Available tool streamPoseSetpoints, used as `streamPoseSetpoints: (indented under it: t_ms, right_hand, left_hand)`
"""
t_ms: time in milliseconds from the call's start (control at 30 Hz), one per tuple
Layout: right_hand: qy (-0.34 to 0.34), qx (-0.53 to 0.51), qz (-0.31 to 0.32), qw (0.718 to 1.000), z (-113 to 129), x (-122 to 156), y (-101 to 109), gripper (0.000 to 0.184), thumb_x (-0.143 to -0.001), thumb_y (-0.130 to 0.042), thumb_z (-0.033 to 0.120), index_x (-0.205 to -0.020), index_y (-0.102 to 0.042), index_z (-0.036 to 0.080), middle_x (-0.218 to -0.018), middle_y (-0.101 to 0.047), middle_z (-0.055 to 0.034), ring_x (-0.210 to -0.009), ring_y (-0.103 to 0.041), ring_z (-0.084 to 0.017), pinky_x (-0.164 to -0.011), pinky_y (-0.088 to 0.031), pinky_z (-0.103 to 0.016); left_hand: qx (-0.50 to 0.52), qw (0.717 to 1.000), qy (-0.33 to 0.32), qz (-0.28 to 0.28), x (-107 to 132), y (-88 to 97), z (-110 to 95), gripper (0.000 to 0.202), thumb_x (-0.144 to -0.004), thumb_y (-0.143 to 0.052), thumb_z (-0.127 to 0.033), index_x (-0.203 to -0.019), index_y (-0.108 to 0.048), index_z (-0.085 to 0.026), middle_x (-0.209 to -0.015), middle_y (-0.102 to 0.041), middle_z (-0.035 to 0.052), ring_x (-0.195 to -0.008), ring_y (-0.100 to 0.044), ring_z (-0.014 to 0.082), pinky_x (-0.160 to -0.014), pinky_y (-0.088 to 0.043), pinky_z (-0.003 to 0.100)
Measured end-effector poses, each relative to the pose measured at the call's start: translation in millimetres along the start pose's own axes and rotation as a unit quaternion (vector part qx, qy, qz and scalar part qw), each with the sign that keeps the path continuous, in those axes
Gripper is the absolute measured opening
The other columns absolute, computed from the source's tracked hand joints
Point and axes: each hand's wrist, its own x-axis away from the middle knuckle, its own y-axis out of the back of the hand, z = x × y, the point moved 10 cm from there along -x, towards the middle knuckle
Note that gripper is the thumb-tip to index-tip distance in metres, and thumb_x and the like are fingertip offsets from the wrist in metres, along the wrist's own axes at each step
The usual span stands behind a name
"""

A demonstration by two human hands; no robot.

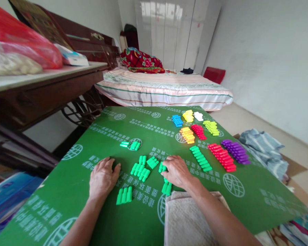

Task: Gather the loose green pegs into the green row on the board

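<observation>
A green printed board (74,191) lies in front of me with many small plastic pieces on it. My left hand (102,177) rests palm down on the board, fingers loosely curled, beside a trio of bright green pieces (124,195). My right hand (176,171) lies over a cluster of green pieces (166,187), fingers bent and touching them. Loose green pieces (141,169) sit between my hands, and a few more (131,145) lie farther back.
Sorted rows stand at the right: green (201,158), red (222,157), purple (236,151), orange (187,135), blue (177,120), yellow (188,116), white (198,116). A beige towel (187,218) covers the near edge. A dark wooden table (41,92) is left, a bed (164,89) behind.
</observation>
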Motion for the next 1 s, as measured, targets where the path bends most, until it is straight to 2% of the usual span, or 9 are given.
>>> streamPoseSetpoints:
  t_ms: [100,200,300,367,467,667,833,1000]
  right_hand:
    - [-0.050,-0.030,-0.077,0.995,-37,10,18,0.024,-0.083,-0.067,0.034,-0.102,-0.071,0.020,-0.101,-0.070,-0.0071,-0.096,-0.062,-0.021,-0.088,-0.045,-0.032]
    - [-0.140,-0.037,-0.145,0.979,-95,25,35,0.030,-0.084,-0.064,0.030,-0.112,-0.068,0.021,-0.107,-0.070,-0.0072,-0.097,-0.063,-0.022,-0.087,-0.046,-0.032]
    - [-0.202,-0.010,-0.176,0.963,-142,37,44,0.039,-0.084,-0.064,0.030,-0.121,-0.065,0.018,-0.112,-0.070,-0.0103,-0.101,-0.063,-0.025,-0.086,-0.048,-0.034]
    - [-0.224,0.010,-0.177,0.958,-159,40,46,0.044,-0.084,-0.063,0.030,-0.126,-0.062,0.017,-0.115,-0.069,-0.0118,-0.100,-0.064,-0.025,-0.084,-0.048,-0.034]
    - [-0.245,0.038,-0.167,0.954,-168,40,45,0.046,-0.085,-0.063,0.031,-0.129,-0.060,0.017,-0.115,-0.069,-0.0115,-0.097,-0.065,-0.024,-0.082,-0.048,-0.033]
    - [-0.260,0.072,-0.154,0.950,-171,37,40,0.048,-0.087,-0.061,0.032,-0.132,-0.057,0.015,-0.107,-0.071,-0.0118,-0.099,-0.065,-0.025,-0.081,-0.047,-0.033]
    - [-0.266,0.073,-0.164,0.947,-173,38,42,0.042,-0.088,-0.061,0.032,-0.128,-0.059,0.019,-0.114,-0.070,-0.0111,-0.103,-0.064,-0.025,-0.082,-0.047,-0.032]
    - [-0.272,0.078,-0.154,0.947,-172,36,43,0.040,-0.089,-0.060,0.035,-0.127,-0.060,0.020,-0.112,-0.071,-0.0107,-0.101,-0.065,-0.025,-0.080,-0.046,-0.032]
  left_hand:
    - [-0.002,1.000,0.004,0.006,-1,-1.4,0,0.064,-0.087,-0.029,-0.053,-0.122,-0.059,-0.009,-0.137,-0.054,0.0185,-0.129,-0.047,0.0344,-0.109,-0.041,0.051]
    - [-0.002,1.000,0.010,0.016,-1,-3.0,1,0.067,-0.086,-0.027,-0.054,-0.123,-0.058,-0.008,-0.138,-0.052,0.0191,-0.131,-0.045,0.0345,-0.110,-0.040,0.050]
    - [-0.003,1.000,0.008,0.013,0,-2.3,1,0.066,-0.085,-0.028,-0.053,-0.123,-0.059,-0.008,-0.136,-0.054,0.0195,-0.130,-0.046,0.0339,-0.110,-0.040,0.050]
    - [-0.003,1.000,0.005,0.008,0,-1.4,1,0.065,-0.085,-0.029,-0.053,-0.122,-0.059,-0.008,-0.136,-0.055,0.0193,-0.130,-0.047,0.0336,-0.110,-0.041,0.050]
    - [-0.003,1.000,0.005,0.009,0,-1.9,1,0.064,-0.086,-0.029,-0.053,-0.122,-0.059,-0.009,-0.136,-0.054,0.0189,-0.130,-0.046,0.0336,-0.109,-0.041,0.051]
    - [-0.005,1.000,0.006,0.015,0,-3.4,2,0.065,-0.087,-0.027,-0.054,-0.122,-0.058,-0.009,-0.137,-0.053,0.0191,-0.130,-0.046,0.0337,-0.109,-0.041,0.051]
    - [-0.007,1.000,0.004,0.012,0,-4.1,4,0.067,-0.086,-0.026,-0.055,-0.122,-0.059,-0.009,-0.137,-0.054,0.0186,-0.129,-0.046,0.0338,-0.109,-0.041,0.050]
    - [-0.008,1.000,0.002,-0.003,0,-1.5,2,0.065,-0.087,-0.028,-0.055,-0.121,-0.060,-0.010,-0.135,-0.055,0.0180,-0.128,-0.048,0.0333,-0.108,-0.042,0.050]
